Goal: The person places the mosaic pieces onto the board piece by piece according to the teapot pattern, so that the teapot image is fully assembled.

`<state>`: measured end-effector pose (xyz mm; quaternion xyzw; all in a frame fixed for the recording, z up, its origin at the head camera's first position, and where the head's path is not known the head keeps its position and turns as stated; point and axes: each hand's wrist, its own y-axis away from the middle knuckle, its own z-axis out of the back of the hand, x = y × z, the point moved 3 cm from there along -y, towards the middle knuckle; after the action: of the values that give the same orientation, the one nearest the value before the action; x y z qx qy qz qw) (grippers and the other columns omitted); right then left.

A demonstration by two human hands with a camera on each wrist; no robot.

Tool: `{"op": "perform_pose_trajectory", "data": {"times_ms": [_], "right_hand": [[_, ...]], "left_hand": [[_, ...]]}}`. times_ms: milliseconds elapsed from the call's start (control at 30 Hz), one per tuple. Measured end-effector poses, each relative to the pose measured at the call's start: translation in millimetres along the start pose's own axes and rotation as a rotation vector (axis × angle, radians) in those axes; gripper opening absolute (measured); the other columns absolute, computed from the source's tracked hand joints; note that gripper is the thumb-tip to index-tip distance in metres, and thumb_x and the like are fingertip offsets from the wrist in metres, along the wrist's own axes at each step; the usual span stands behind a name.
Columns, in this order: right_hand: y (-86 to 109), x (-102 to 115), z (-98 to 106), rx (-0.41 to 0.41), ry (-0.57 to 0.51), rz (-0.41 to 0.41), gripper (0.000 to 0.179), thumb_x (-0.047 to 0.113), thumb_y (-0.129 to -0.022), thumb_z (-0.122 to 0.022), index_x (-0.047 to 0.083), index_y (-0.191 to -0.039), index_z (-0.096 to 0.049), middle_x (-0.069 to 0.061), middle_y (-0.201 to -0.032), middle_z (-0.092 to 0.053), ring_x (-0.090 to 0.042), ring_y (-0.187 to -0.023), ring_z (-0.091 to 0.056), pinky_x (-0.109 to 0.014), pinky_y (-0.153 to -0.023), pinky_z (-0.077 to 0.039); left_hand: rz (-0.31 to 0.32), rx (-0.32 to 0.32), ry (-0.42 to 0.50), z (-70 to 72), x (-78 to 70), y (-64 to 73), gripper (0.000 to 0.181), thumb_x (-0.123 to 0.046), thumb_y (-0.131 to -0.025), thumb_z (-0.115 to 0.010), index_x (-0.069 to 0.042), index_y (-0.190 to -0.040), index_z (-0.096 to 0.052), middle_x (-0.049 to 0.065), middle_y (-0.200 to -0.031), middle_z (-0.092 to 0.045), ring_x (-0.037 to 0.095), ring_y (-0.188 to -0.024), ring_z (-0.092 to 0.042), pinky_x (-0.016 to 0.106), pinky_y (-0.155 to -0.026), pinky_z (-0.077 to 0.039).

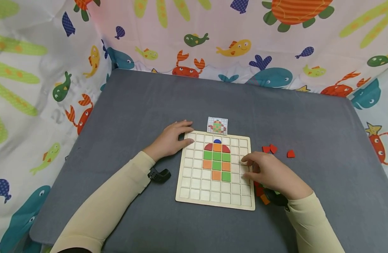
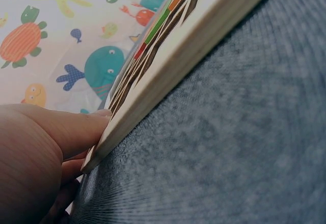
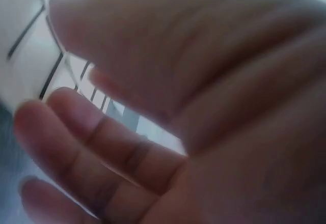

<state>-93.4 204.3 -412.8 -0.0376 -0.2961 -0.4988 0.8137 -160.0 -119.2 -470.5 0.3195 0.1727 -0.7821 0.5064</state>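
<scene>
A pale wooden grid board (image 1: 212, 205) lies flat on the grey cloth. Set in its cells are a blue half-round piece (image 1: 217, 141), red quarter-round pieces (image 1: 208, 147), orange squares (image 1: 216, 175) and green squares (image 1: 217, 165). My left hand (image 1: 171, 140) rests at the board's far left corner, fingers fairly straight, thumb on the rim. Over the board's right columns hovers my right hand (image 1: 271, 172), thumb and fingers parted with nothing visible between them. The right wrist view shows its palm and thumb near the cells, blurred.
A small pattern card (image 1: 217, 125) lies against the board's far edge. Several red pieces (image 1: 290, 154) are scattered at the right. More red and orange pieces (image 1: 264, 199) lie beside the board, partly hidden by the right hand and wrist. Patterned fabric (image 1: 162, 59) surrounds the table.
</scene>
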Motion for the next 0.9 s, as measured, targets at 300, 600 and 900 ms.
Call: {"op": "perform_pose_trajectory", "data": {"times_ms": [300,600,900], "right_hand": [[21.6,-21.4,9.5,-0.010,-0.021,-0.072,0.031,0.015,-0.086,-0.089,0.007,-0.112,-0.075,-0.005,-0.107,-0.074,-0.009,-0.078,-0.065,-0.028,-0.068,-0.060],[41.7,-37.5,8.7,-0.051,0.028,-0.096,0.027,0.019,-0.082,-0.092,0.011,-0.101,-0.075,0.004,-0.093,-0.068,-0.010,-0.080,-0.060,-0.028,-0.067,-0.055],[47.5,-42.3,0.4,-0.031,0.032,-0.102,0.025,0.010,-0.077,-0.091,0.012,-0.093,-0.072,0.005,-0.087,-0.063,-0.012,-0.080,-0.057,-0.028,-0.067,-0.053]], "left_hand": [[-0.002,0.002,-0.007,-0.6,0.4,-0.9,0.052,-0.036,-0.104,-0.069,-0.013,-0.150,-0.061,0.002,-0.167,-0.041,0.023,-0.159,-0.028,0.048,-0.134,-0.017],[0.009,-0.004,0.002,0.3,-0.3,-0.7,0.050,-0.036,-0.104,-0.069,-0.014,-0.149,-0.062,0.002,-0.166,-0.042,0.023,-0.159,-0.028,0.051,-0.133,-0.016],[-0.004,-0.007,0.006,-0.9,0.3,-1.1,0.050,-0.036,-0.104,-0.069,-0.013,-0.149,-0.062,0.003,-0.166,-0.042,0.023,-0.159,-0.028,0.052,-0.133,-0.017]]}}
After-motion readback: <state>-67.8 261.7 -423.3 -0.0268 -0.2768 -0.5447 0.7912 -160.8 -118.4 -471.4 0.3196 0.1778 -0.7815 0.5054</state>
